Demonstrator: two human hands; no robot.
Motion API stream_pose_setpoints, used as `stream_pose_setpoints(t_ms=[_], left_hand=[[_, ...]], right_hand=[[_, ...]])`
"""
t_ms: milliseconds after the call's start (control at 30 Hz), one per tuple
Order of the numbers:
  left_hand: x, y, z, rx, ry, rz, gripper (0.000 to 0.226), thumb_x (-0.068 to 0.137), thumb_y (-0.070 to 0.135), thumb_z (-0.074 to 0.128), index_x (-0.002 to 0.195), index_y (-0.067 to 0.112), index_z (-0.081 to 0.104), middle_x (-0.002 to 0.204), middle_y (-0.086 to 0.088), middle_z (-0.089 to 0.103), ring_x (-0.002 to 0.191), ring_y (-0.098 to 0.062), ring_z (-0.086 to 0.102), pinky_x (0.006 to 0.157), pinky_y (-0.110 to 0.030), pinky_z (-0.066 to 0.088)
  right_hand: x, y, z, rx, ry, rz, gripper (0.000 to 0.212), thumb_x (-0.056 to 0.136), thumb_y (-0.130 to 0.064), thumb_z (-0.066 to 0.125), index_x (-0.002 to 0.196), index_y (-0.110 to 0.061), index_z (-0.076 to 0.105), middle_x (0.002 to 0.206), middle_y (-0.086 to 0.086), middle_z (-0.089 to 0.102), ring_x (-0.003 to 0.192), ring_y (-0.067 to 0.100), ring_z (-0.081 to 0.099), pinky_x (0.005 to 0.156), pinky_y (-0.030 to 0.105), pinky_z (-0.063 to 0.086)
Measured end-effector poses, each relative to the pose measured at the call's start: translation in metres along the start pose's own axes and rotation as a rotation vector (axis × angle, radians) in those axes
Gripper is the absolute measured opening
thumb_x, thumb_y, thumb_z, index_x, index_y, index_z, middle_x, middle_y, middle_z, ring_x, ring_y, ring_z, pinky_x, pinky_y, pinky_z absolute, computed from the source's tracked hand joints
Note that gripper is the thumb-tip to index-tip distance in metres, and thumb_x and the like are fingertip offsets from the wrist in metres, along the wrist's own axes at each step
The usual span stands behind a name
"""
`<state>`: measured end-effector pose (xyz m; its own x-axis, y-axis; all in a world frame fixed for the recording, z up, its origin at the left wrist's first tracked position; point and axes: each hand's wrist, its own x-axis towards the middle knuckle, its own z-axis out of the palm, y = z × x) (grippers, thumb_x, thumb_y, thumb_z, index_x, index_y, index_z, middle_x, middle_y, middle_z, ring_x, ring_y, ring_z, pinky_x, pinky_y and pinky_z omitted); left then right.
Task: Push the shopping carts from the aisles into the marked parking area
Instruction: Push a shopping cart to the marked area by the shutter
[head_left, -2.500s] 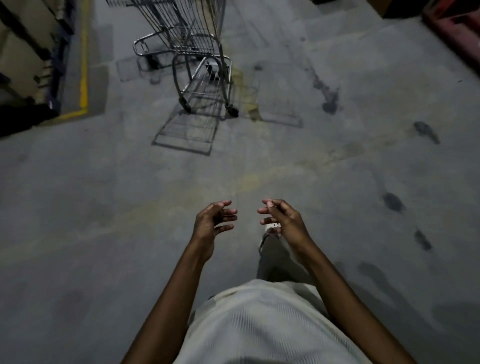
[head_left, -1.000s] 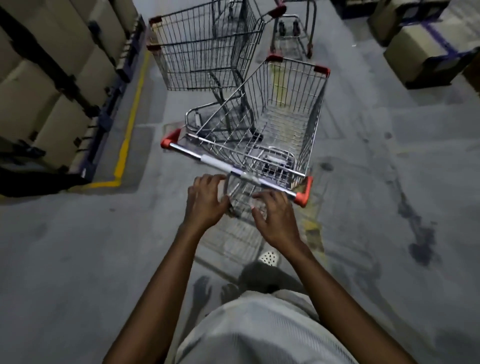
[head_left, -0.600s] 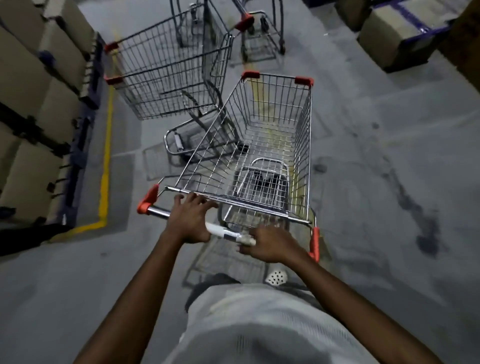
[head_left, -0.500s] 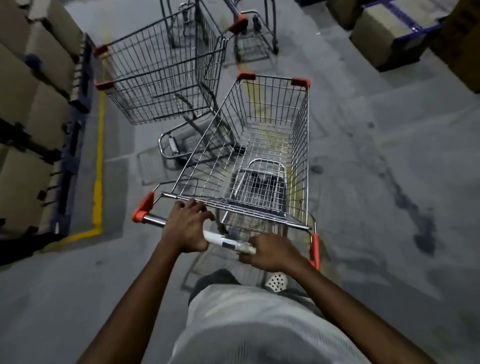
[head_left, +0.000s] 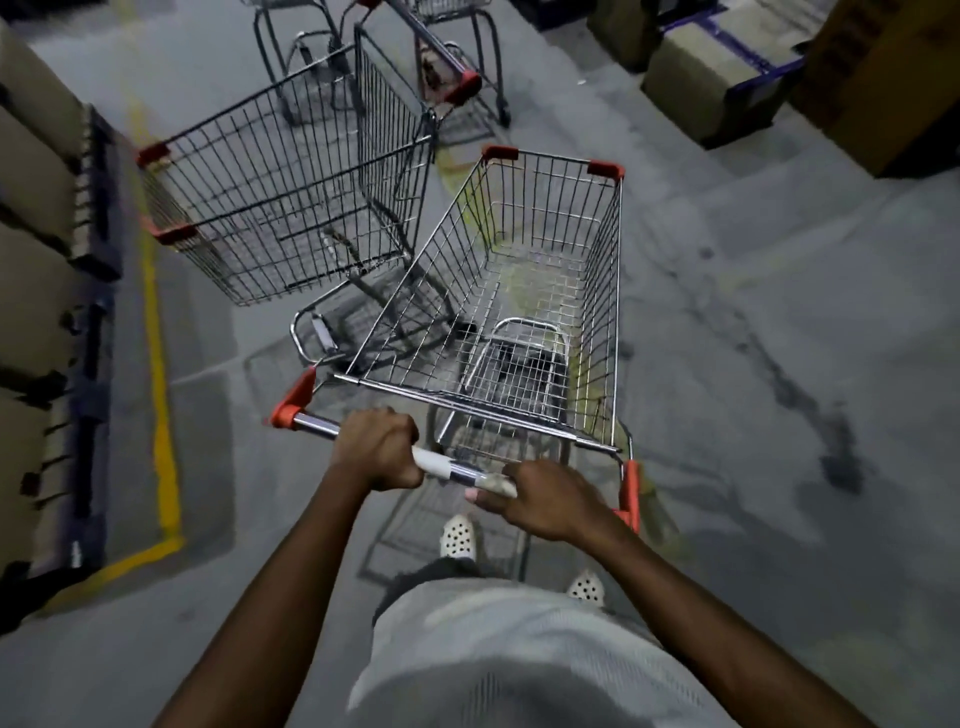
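Cart (head_left: 545, 291) stands on the grey floor (head_left: 779, 364) right in front of me, and both my hands grasp its handle (head_left: 447, 468): my left hand (head_left: 376, 449) is wrapped round the bar near the left red end cap, my right hand (head_left: 545, 499) round it near the right end. A second cart (head_left: 280, 208) sits just ahead to the left, angled, close beside my cart's left side, with a third cart (head_left: 447, 67) beyond it. A yellow line (head_left: 161, 415) runs along the floor on the left beside stacked boxes (head_left: 36, 260).
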<state>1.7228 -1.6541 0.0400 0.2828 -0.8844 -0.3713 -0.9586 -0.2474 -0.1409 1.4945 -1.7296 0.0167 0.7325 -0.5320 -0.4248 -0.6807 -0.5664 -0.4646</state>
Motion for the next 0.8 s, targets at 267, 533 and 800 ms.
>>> stream_pose_setpoints(t_ms=[267,533,800], left_hand=[[0.034,-0.038,-0.005,0.030,0.069,0.143,0.061,0.057,0.056,0.042,0.093,0.018,0.074,0.095,-0.009,0.072,0.091,-0.032,0.069,0.066,-0.031,0.038],[0.052,-0.056,-0.012,0.059,0.021,0.212,0.038,0.065,0.044,0.066,0.095,0.022,0.076,0.090,-0.007,0.072,0.086,-0.030,0.069,0.067,-0.029,0.044],[0.093,-0.058,-0.036,0.053,0.037,0.290,0.039,0.063,0.045,0.066,0.089,0.017,0.072,0.091,-0.011,0.073,0.086,-0.035,0.070,0.067,-0.031,0.045]], right_hand=[[0.023,-0.031,0.000,-0.121,0.214,0.149,0.077,0.080,-0.097,0.027,0.073,-0.024,0.052,0.068,-0.006,0.053,0.073,0.023,0.065,0.061,0.031,0.037],[0.031,-0.051,0.007,-0.093,0.252,0.305,0.079,0.077,-0.100,0.027,0.068,-0.024,0.049,0.061,-0.010,0.042,0.066,0.018,0.053,0.066,0.033,0.042],[0.051,-0.053,-0.002,-0.045,0.318,0.387,0.081,0.077,-0.099,0.029,0.071,-0.023,0.057,0.060,-0.008,0.047,0.062,0.019,0.055,0.059,0.031,0.042]])
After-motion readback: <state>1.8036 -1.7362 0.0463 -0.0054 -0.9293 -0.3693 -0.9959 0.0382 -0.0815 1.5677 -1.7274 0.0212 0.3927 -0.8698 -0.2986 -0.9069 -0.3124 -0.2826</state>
